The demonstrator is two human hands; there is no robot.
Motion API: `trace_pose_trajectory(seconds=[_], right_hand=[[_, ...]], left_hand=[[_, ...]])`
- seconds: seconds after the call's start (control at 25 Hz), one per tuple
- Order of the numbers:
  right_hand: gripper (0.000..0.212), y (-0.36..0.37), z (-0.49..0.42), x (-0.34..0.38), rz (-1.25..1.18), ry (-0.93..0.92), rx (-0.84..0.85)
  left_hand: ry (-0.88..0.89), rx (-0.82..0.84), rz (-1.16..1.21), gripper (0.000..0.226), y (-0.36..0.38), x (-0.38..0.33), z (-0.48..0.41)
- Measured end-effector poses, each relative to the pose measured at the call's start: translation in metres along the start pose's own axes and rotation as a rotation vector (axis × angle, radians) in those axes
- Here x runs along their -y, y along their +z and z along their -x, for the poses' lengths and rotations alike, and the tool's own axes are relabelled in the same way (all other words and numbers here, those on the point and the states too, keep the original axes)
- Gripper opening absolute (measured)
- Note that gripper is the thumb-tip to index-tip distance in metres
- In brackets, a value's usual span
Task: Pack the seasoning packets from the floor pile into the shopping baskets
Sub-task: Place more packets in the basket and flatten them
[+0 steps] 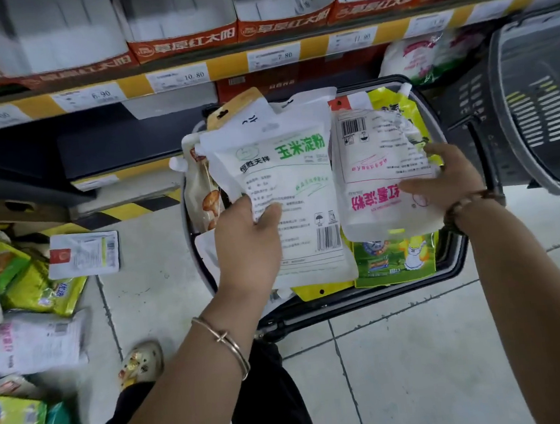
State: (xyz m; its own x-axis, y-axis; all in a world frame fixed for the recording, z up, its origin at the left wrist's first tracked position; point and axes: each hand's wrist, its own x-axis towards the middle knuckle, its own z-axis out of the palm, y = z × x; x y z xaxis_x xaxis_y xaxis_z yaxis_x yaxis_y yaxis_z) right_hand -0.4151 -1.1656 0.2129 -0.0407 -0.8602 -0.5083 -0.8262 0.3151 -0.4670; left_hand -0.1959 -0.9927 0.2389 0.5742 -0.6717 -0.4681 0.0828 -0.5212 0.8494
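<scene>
A black shopping basket stands on the floor in the middle, holding several packets. My left hand grips a white starch packet with green lettering by its lower left edge, above the basket. My right hand rests with spread fingers on a white packet with pink lettering lying at the basket's right side. Yellow-green packets show underneath. The floor pile of white and green packets lies at the left.
A second black basket lies tipped at the right. Store shelves with price tags run across the back. A single white packet lies on the tiles between pile and basket. My shoe is near the basket's front.
</scene>
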Motion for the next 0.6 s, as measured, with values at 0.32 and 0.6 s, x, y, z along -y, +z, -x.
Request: trace_pose_trajectory(seconds=[0.32, 0.6], right_hand=[[0.086, 0.022, 0.005, 0.015, 0.396, -0.276, -0.137], [0.067, 0.05, 0.0, 0.038, 0.468, -0.465, -0.093]], left_hand=[[-0.173, -0.046, -0.003, 0.011, 0.034, 0.015, -0.03], [-0.154, -0.121, -0.077, 0.046, 0.037, 0.02, -0.021]])
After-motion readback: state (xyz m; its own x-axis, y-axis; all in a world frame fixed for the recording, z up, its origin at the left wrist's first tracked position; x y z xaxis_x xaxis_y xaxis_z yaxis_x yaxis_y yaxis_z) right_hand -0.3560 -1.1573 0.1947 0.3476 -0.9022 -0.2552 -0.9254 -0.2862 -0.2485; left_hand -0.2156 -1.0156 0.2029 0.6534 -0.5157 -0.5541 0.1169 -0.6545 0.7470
